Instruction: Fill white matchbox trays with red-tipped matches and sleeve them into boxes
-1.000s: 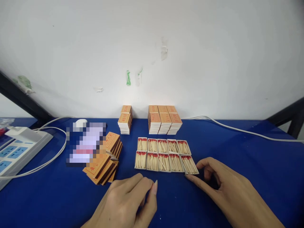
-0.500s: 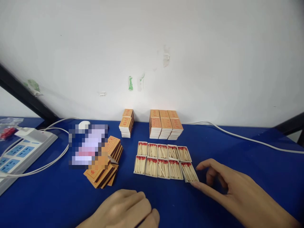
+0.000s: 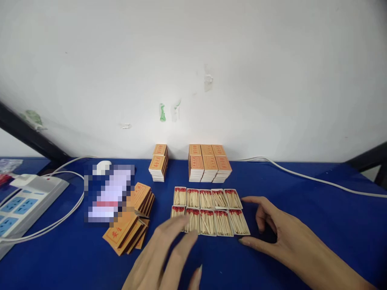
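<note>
Two rows of open matchbox trays [image 3: 207, 222], filled with red-tipped matches, lie side by side on the blue table [image 3: 272, 181]. My left hand [image 3: 166, 253] hovers at their lower left with fingers spread, holding nothing and covering part of the front-left tray. At the right end, my right hand [image 3: 272, 229] has thumb and forefinger apart beside the trays, nothing between them. Behind stand a wide block of orange matchbox sleeves or boxes [image 3: 209, 163] and a narrower stack [image 3: 158, 162]. Orange sleeves [image 3: 122, 231] lie in a leaning pile on the left.
On the left are a power strip [image 3: 22, 205] with white cables, a white rounded object [image 3: 103, 167] and a pixelated item [image 3: 113, 189]. A white cable [image 3: 302, 175] runs along the back right, before the white wall [image 3: 256, 80].
My left hand has opened from a closed shape and moved up towards the trays. The rightmost trays now sit closer in line with the others. The view has tilted slightly upward.
</note>
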Available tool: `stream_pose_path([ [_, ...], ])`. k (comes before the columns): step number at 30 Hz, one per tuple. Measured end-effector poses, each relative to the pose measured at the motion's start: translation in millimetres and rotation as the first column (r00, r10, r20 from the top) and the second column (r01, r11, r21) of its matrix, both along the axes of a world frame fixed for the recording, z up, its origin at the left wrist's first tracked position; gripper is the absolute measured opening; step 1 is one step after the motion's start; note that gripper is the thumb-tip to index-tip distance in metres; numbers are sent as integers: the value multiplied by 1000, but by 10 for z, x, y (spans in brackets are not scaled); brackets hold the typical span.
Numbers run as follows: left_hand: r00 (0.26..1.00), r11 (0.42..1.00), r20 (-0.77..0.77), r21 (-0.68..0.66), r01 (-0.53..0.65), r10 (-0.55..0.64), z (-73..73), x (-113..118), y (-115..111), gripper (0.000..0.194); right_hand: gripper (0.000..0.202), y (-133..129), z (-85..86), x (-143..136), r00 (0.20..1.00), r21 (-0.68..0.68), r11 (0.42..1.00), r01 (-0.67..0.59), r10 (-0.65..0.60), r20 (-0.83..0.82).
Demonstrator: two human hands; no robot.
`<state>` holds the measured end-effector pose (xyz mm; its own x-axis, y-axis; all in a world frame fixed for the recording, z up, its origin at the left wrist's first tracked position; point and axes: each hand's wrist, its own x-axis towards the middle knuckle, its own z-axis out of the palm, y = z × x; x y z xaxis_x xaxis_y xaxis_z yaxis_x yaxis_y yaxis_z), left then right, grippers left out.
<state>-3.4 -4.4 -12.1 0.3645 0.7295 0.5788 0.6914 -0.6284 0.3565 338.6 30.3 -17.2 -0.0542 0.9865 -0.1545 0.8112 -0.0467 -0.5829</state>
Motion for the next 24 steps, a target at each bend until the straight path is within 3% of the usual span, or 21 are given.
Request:
stream_pose_path([
  [4, 992, 968, 100, -246, -49, 75, -68, 18, 123, 74, 78, 2, 8, 9, 999, 5, 1000, -16, 17, -34],
  [13, 971, 874, 160, -478, -83, 179, -157, 23, 31, 92, 88, 18, 5, -4, 995, 15, 997, -82, 83, -63],
  [24, 962, 813, 215, -582, -11, 166, -124, 6, -19, 106, 73, -12, -3, -35, 985, 93, 992, -82, 94, -142],
])
